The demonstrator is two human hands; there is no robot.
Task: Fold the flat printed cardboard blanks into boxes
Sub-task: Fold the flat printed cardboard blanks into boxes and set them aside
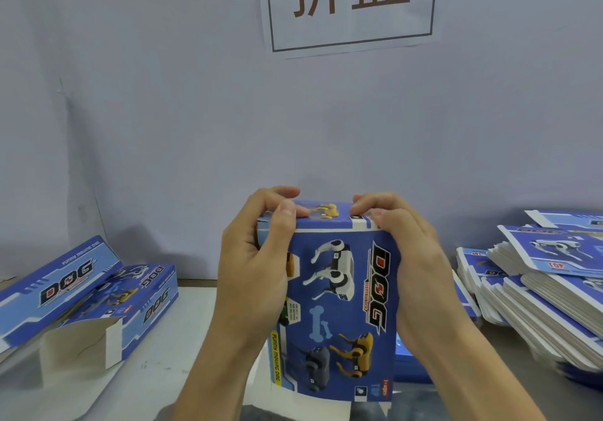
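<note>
You hold one blue printed box (339,303) upright in front of you, above the tabletop (195,339), with its big printed face towards you; it is already opened from flat into a box shape. Your left hand (257,270) grips the upper left corner, the thumb lies on the front edge and the fingers curl over the top. Your right hand (414,257) grips the upper right side in the same way, with its fingers curled on the top flap (326,213). The top flap is folded down and seems nearly closed, so I judge that you are now pressing or tucking it in. I cannot tell if the bottom end is closed, because it is low in the view and partly hidden by your wrists. On your left, two folded boxes (98,293) with the same print lie on the tabletop, leaning on each other; the nearer one has an open end flap (81,345) which shows grey inside, so it may not be fully finished. On your right, a big untidy stack of flat blanks (548,290) waits, so most of the work is still left. Another blue piece (411,365) lies just behind your right wrist, but what it is I cannot tell. Behind everything there is a pale wall (163,110) with a paper sign (349,6) on it.
</note>
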